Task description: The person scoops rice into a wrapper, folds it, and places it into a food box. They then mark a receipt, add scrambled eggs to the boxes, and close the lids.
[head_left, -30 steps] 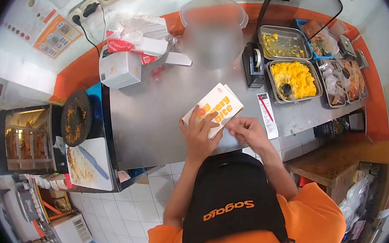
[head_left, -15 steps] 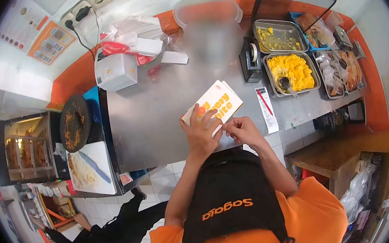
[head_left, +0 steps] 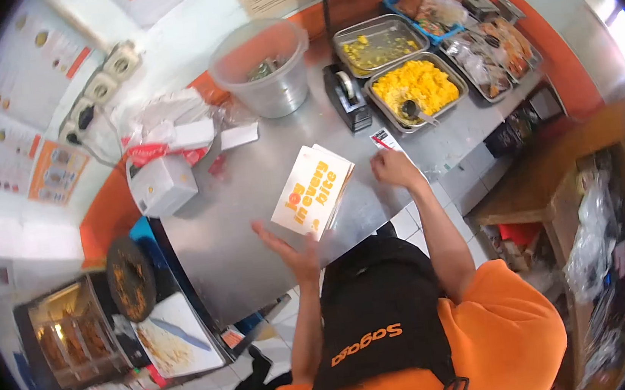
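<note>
A white paper food box (head_left: pixel 312 191) with orange and yellow lettering lies closed on the steel counter (head_left: pixel 235 256). My left hand (head_left: pixel 292 252) is just off its near left corner, fingers spread and nothing held. To the right of the box, my right hand (head_left: pixel 395 169) is over a printed receipt (head_left: pixel 390 139), its fingers curled together. A red pen (head_left: pixel 379 143) lies on the receipt, with its lower part hidden by my hand. Whether my fingers grip the pen or the paper cannot be made out.
Behind stand a clear plastic bucket (head_left: pixel 261 67), a black tape dispenser (head_left: pixel 348 100) and a tray of yellow food (head_left: pixel 416 89) with a spoon. A white tissue box (head_left: pixel 163 186) is at left. A knife (head_left: pixel 178 333) rests on a cutting board (head_left: pixel 165 355). Another person's dark-clothed leg (head_left: pixel 245 388) shows below.
Both hands have come off the box. My left hand has opened and drawn back; my right hand has moved right to the receipt. The view has turned, and the other person shows less.
</note>
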Demonstrator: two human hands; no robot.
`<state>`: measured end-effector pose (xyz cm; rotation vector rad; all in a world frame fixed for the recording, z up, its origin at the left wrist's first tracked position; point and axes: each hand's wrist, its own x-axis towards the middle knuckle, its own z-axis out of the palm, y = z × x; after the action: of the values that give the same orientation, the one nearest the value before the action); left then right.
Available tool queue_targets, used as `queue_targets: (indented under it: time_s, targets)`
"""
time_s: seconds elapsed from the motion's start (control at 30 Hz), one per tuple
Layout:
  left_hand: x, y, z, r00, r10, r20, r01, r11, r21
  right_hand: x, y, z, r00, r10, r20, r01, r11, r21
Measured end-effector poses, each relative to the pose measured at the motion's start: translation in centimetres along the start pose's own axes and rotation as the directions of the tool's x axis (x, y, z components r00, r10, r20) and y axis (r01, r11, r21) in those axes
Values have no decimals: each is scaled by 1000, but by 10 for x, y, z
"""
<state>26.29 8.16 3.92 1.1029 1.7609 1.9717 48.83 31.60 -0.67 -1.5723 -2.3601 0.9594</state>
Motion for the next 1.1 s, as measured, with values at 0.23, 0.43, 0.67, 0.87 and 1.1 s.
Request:
queue_targets:
  time_s: [0.23,0.43,0.67,0.87,1.1]
  targets:
    - [11,-46,-3,757,-514,403,597,293,-747,57,-50,45,872,-288,397,-313,294,903]
    - [13,-79,-28,815,-253,522,444,851,-281,11,-74,48,829,-477,293,-9,512,859]
    - [-38,10,65,747,-63,661,249,950,-190,-128,8,-69,907,-394,146,48,443,895]
    - [-115,103,275,381,-241,893,741,657,-139,-283,187,-178,988,123,89,-123,311,943]
    - [-288,176,550,-343,-174,923,829,406,385,-482,352,-272,683,711,-167,91,144,985]
